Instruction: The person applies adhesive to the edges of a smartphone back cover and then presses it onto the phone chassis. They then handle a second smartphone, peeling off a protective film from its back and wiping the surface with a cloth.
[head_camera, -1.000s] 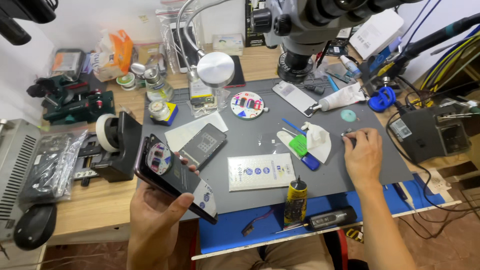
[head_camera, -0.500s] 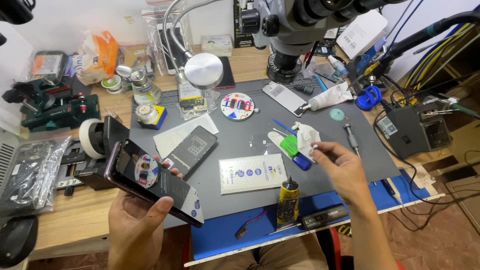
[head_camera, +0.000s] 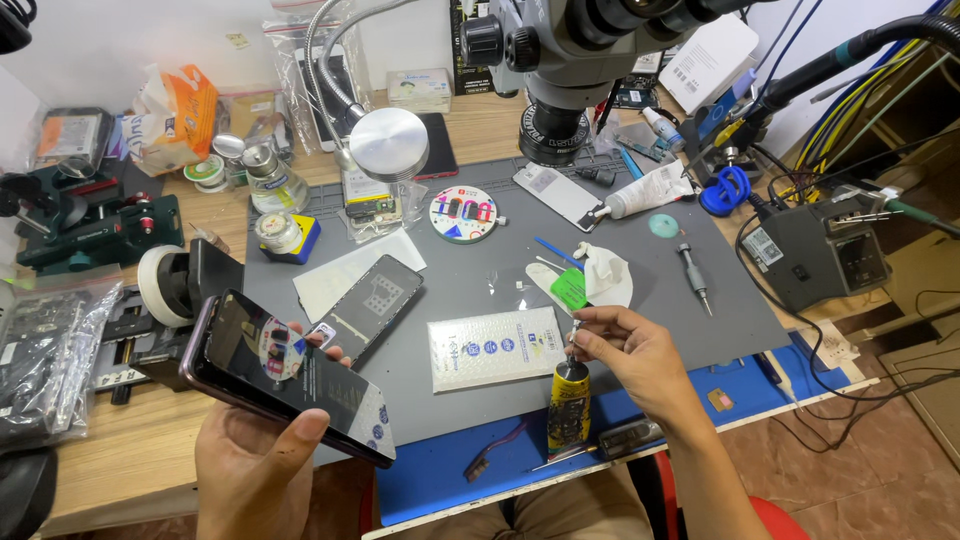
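Black glue tube (head_camera: 568, 408) stands upright, its cap pinched by the right hand (head_camera: 630, 355); a hard tug could topple it while the left hand (head_camera: 250, 465) grips the tilted phone (head_camera: 290, 375)

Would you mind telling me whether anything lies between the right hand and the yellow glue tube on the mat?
Nothing visible does: the right hand already has its fingertips at the top of the yellow glue tube.

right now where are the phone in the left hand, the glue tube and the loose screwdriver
phone (head_camera: 300, 375), head view, middle of its dark back
glue tube (head_camera: 568, 408), head view, yellow and black body, below the right hand's fingertips
screwdriver (head_camera: 692, 275), head view, grey handle, lying on the mat
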